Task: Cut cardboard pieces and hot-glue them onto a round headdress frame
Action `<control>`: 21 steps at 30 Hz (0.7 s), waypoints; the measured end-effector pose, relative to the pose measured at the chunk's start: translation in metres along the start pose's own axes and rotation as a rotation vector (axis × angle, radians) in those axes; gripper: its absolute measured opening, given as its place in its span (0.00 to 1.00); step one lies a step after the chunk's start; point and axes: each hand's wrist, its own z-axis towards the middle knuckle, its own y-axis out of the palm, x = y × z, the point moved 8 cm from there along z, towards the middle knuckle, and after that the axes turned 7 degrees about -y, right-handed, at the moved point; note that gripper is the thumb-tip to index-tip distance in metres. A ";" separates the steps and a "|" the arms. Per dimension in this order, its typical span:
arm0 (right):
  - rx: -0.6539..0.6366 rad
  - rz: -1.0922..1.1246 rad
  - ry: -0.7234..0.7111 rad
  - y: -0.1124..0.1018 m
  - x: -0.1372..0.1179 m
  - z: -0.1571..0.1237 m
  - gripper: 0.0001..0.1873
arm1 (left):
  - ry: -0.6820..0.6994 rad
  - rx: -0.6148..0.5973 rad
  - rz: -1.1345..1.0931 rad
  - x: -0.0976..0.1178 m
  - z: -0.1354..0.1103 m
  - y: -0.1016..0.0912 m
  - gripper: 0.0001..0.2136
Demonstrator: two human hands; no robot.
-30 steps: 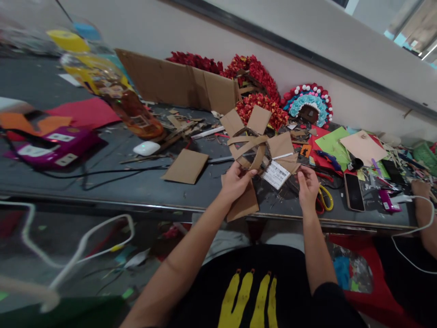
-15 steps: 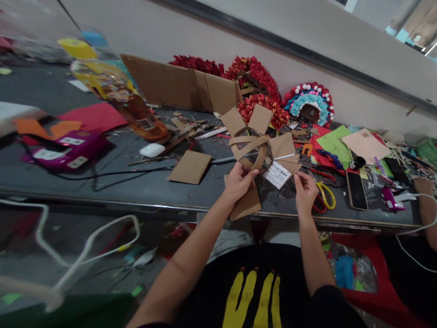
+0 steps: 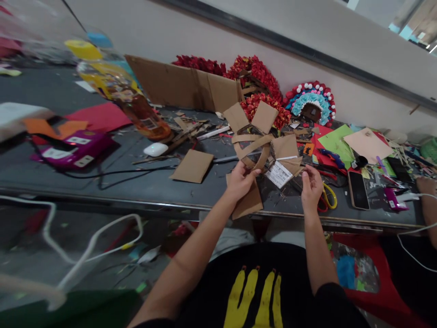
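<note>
My left hand (image 3: 241, 181) is closed around the lower left of a cardboard craft piece (image 3: 253, 146), which has curved strips in its middle and square flaps standing out around it. A white printed label (image 3: 279, 175) shows on its lower right. My right hand (image 3: 311, 184) is beside the piece's right end, thumb and fingers pinched together; whatever is between them is too small to make out. Under my left hand, a loose cardboard square (image 3: 248, 202) overlaps the table edge. Another cardboard square (image 3: 193, 166) lies to the left. Yellow-handled scissors (image 3: 329, 197) lie just right of my right hand.
A bottle (image 3: 145, 116), a purple power strip (image 3: 73, 148) and a white mouse (image 3: 155, 149) are on the left. Red decorations (image 3: 254, 75) and a cardboard panel (image 3: 184, 86) line the wall. At right are a phone (image 3: 358, 190), coloured papers (image 3: 367, 145) and another person's arm (image 3: 428, 200).
My right hand has shifted slightly right, away from the craft piece's edge. My left hand keeps its hold. The whole view has drifted a little.
</note>
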 end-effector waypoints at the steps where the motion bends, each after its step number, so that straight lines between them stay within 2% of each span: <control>1: -0.026 -0.007 -0.019 0.001 -0.001 0.002 0.15 | -0.001 -0.003 -0.007 0.000 0.000 0.000 0.26; 6: -0.144 -0.068 -0.101 0.007 -0.002 0.008 0.14 | -0.002 -0.009 -0.023 -0.002 0.001 0.001 0.25; 12: -0.137 -0.071 -0.084 0.009 -0.003 0.004 0.15 | 0.018 -0.025 -0.026 -0.005 0.002 0.001 0.25; 21: -0.164 -0.010 -0.006 0.015 0.006 0.000 0.21 | 0.044 -0.004 -0.028 -0.003 0.002 -0.001 0.25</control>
